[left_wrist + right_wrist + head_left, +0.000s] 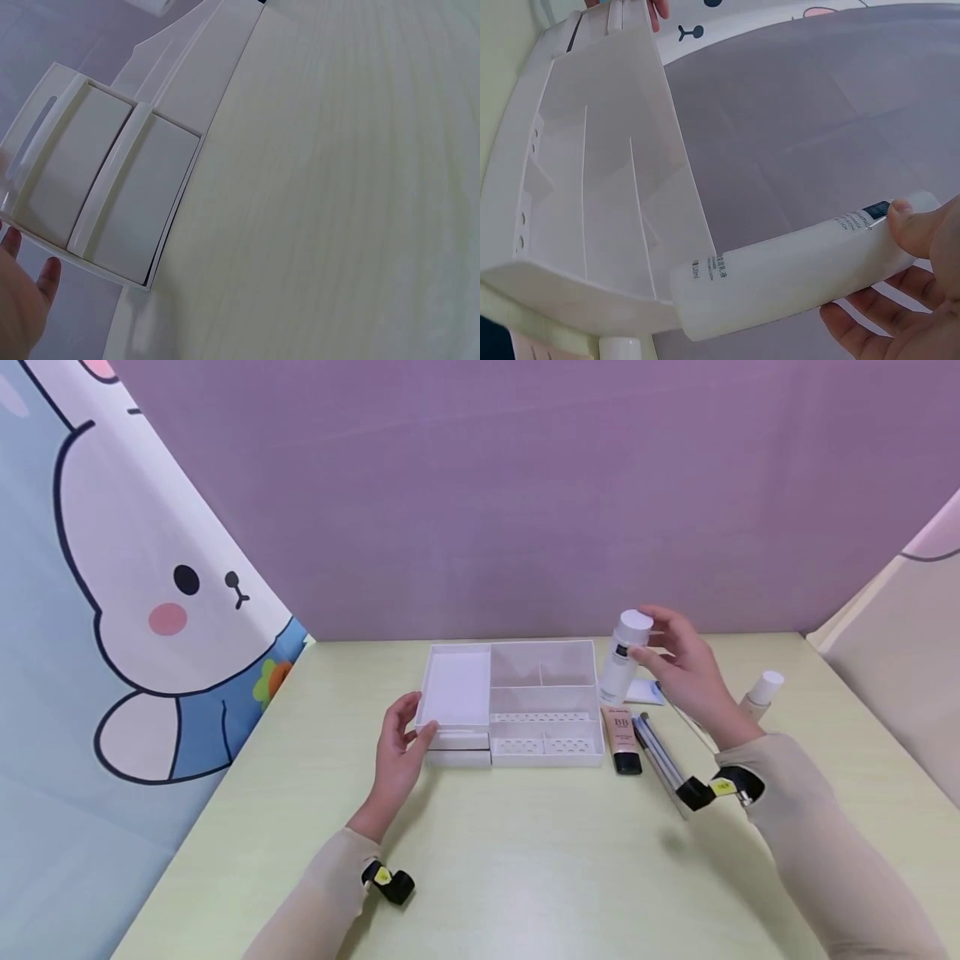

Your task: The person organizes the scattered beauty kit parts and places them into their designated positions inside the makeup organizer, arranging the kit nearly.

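A clear-bodied bottle with a white cap (619, 664) is in my right hand (678, 664), which grips it near the cap with thumb and fingers. In the right wrist view the bottle (780, 281) tilts, its base end overlapping the corner of the organizer. That white desktop organizer (543, 697) has open compartments on the right and a flat-topped drawer section on the left. At its left side, my left hand (401, 747) rests with the thumb at the front corner and relaxed fingers along the wall. Two closed drawers (120, 180) show in the left wrist view.
Right of the organizer lie a BB cream tube (621, 735), makeup brushes (660, 750) and a light-coloured packet (643, 692). A white-capped bottle (762, 691) stands behind my right wrist. A purple backdrop (525, 502) rises at the table's back edge.
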### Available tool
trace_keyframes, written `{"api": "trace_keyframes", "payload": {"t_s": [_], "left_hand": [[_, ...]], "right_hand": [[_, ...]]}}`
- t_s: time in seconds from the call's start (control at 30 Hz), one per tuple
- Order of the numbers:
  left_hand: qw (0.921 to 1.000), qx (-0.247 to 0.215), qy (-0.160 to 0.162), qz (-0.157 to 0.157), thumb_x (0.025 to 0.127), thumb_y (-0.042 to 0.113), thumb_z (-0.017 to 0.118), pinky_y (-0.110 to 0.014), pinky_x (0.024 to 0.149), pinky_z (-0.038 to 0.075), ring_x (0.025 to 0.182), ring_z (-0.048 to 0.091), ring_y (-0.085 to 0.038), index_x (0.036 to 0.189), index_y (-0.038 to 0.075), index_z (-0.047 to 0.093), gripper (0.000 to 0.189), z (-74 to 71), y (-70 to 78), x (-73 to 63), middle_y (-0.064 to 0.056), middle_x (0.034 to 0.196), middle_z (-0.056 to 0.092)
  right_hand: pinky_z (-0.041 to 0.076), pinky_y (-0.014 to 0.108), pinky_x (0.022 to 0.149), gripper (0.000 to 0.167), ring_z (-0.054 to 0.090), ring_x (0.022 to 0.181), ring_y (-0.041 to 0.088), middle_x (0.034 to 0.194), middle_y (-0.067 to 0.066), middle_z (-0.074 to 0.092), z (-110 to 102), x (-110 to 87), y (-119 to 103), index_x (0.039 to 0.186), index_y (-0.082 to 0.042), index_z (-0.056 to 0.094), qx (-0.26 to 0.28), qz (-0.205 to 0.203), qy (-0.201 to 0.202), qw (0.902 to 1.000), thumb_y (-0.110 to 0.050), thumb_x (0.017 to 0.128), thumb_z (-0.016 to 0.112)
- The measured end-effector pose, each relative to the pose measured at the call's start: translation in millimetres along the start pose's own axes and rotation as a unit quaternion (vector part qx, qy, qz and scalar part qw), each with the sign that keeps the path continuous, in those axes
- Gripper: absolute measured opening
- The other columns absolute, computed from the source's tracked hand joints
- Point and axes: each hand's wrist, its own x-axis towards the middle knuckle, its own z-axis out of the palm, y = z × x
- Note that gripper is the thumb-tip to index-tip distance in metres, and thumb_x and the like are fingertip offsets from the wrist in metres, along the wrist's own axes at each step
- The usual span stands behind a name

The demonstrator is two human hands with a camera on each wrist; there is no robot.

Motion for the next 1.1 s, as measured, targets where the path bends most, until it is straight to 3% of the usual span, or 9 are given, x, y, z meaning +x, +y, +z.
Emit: {"api": "trace_keyframes", "payload": {"t_s": [0.5, 0.87, 1.1], "left_hand": [[1.0000, -0.001, 0.003, -0.004, 0.093, -0.004, 0.063, -0.032, 0.095, 0.040, 0.132, 0.045, -0.028, 0.141, -0.004, 0.041, 0.052, 2.7, -0.7, 0.7, -0.020, 0.143, 0.049], [1.0000, 0.006, 0.001, -0.006, 0.094, -0.002, 0.063, -0.030, 0.095, 0.039, 0.133, 0.044, -0.027, 0.141, -0.003, 0.041, 0.052, 3.4, -1.8, 3.6, -0.019, 0.143, 0.049], [0.9999, 0.005, 0.004, -0.008, 0.094, -0.003, 0.063, -0.031, 0.094, 0.039, 0.132, 0.045, -0.027, 0.141, -0.003, 0.041, 0.052, 5.0, -0.2, 2.9, -0.019, 0.143, 0.049]], "right_hand": [[0.044, 0.026, 0.088, 0.051, 0.054, 0.111, 0.024, 0.133, 0.018, 0.052, 27, 22.7, -7, 0.144, -0.001, 0.043, 0.031, -0.036, -0.021, 0.9986, 0.004, 0.096, 0.060], [0.043, 0.050, 0.098, 0.052, 0.053, 0.120, 0.037, 0.138, 0.019, 0.050, 43, 38.1, -11, 0.146, -0.002, 0.041, 0.049, -0.012, -0.042, 0.9979, 0.001, 0.097, 0.060], [0.043, 0.054, 0.099, 0.052, 0.053, 0.119, 0.038, 0.137, 0.020, 0.050, 55, 45.8, -11, 0.146, -0.003, 0.041, 0.053, -0.008, -0.058, 0.9969, 0.000, 0.098, 0.060]]}}
